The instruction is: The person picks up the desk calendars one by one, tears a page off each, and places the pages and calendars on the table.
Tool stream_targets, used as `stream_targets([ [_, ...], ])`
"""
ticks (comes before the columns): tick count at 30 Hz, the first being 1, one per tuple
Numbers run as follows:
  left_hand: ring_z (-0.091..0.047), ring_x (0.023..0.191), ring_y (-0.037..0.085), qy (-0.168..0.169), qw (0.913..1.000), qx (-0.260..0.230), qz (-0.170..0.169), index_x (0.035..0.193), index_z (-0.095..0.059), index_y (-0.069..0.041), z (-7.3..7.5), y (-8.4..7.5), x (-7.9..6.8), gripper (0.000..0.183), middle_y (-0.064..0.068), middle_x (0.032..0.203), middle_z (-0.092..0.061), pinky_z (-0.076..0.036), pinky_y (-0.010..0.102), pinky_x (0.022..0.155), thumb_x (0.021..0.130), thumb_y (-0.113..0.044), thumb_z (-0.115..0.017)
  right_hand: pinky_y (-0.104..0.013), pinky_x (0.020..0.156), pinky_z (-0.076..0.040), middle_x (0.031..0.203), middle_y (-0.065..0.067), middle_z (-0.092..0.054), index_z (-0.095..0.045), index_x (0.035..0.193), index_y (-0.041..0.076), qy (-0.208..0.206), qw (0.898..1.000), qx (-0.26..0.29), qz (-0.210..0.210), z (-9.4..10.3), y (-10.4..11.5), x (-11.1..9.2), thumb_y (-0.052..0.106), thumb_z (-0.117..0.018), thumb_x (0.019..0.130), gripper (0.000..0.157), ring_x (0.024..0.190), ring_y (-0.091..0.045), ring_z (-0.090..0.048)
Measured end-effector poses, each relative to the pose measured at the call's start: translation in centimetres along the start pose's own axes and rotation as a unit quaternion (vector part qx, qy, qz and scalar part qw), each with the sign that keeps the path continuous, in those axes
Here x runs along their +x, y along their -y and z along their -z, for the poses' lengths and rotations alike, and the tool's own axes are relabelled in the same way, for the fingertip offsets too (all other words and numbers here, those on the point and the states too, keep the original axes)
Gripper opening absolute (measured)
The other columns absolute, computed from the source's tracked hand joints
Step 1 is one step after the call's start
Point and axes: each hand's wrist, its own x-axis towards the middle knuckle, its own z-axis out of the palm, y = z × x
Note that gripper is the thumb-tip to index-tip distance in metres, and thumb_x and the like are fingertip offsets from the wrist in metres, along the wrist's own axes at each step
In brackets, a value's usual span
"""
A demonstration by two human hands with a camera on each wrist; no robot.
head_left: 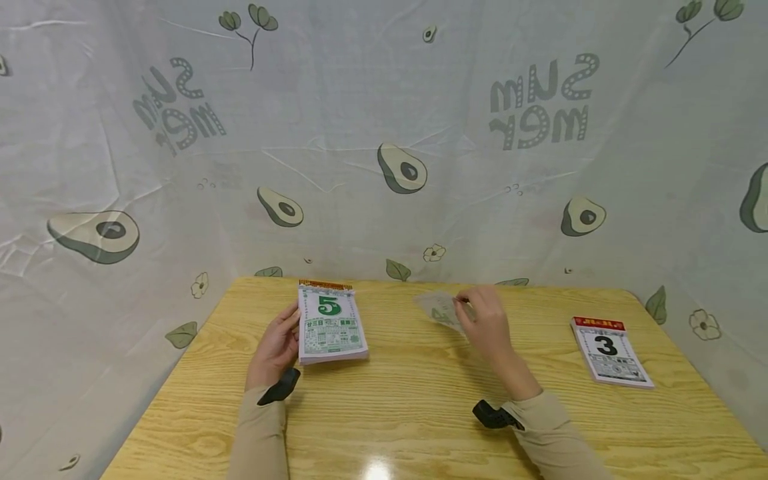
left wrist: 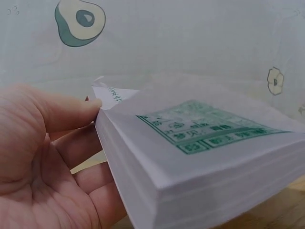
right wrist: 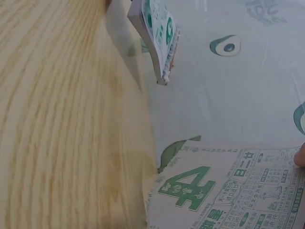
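A thick tear-off calendar (head_left: 331, 323) showing a green 5 is gripped at its left edge by my left hand (head_left: 279, 343). In the left wrist view, the thumb lies on top of the pad's side (left wrist: 138, 176) while the fingers curl beneath it. To the right, my right hand (head_left: 487, 323) pinches a loose thin calendar sheet (head_left: 441, 310). The right wrist view shows this sheet (right wrist: 224, 191) with a green 4 and a ragged edge, apart from the calendar; only a fingertip of that hand appears at the right border.
A second tear-off calendar (head_left: 613, 353) with a red header and a black 3 lies at the right of the wooden table (head_left: 396, 413). Behind the table hangs a pale curtain (head_left: 360, 100) printed with avocados. Both wrists wear black devices (head_left: 497, 415).
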Motion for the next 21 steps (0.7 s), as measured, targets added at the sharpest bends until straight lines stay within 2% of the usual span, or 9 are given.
stream_targets([
  [5, -0.071, 0.091, 0.011, -0.005, 0.9995, 0.03, 0.006, 0.137, -0.051, -0.019, 0.2, -0.7, -0.6, 0.034, -0.002, 0.11, -0.073, -0.057, 0.026, 0.076, 0.106, -0.012, -0.039, -0.04, 0.066, -0.049, 0.079, -0.011, -0.064, -0.065, 0.083, 0.002, -0.003, 1.0, 0.013, 0.012, -0.6, 0.6, -0.2, -0.003, -0.075, 0.078, 0.013, 0.076, -0.025, -0.059],
  [14, -0.071, 0.089, 0.011, 0.014, 0.998, 0.061, 0.008, 0.128, -0.056, -0.024, 1.6, -1.9, -1.4, 0.03, -0.004, 0.11, -0.073, -0.057, 0.026, 0.074, 0.106, -0.015, -0.038, -0.037, 0.065, -0.049, 0.078, -0.008, -0.063, -0.065, 0.083, 0.005, 0.005, 0.999, 0.03, 0.023, -1.5, 1.8, -0.7, -0.004, -0.076, 0.077, 0.016, 0.074, -0.022, -0.057],
  [17, -0.071, 0.09, 0.012, 0.022, 0.9976, 0.064, 0.01, 0.131, -0.055, -0.022, 2.1, -2.2, -1.5, 0.031, -0.003, 0.11, -0.073, -0.058, 0.026, 0.074, 0.106, -0.015, -0.037, -0.035, 0.066, -0.05, 0.08, -0.007, -0.063, -0.064, 0.084, 0.006, 0.017, 0.999, 0.034, 0.023, -1.8, 2.3, -0.8, -0.004, -0.076, 0.077, 0.016, 0.075, -0.021, -0.058],
  [21, -0.071, 0.093, 0.011, 0.032, 0.997, 0.07, 0.013, 0.142, -0.046, -0.016, 2.5, -2.5, -1.6, 0.037, -0.002, 0.111, -0.073, -0.058, 0.026, 0.075, 0.106, -0.013, -0.036, -0.033, 0.066, -0.05, 0.08, -0.005, -0.062, -0.065, 0.085, 0.008, 0.03, 0.999, 0.037, 0.023, -2.2, 2.8, -1.3, -0.002, -0.076, 0.078, 0.016, 0.076, -0.019, -0.057],
])
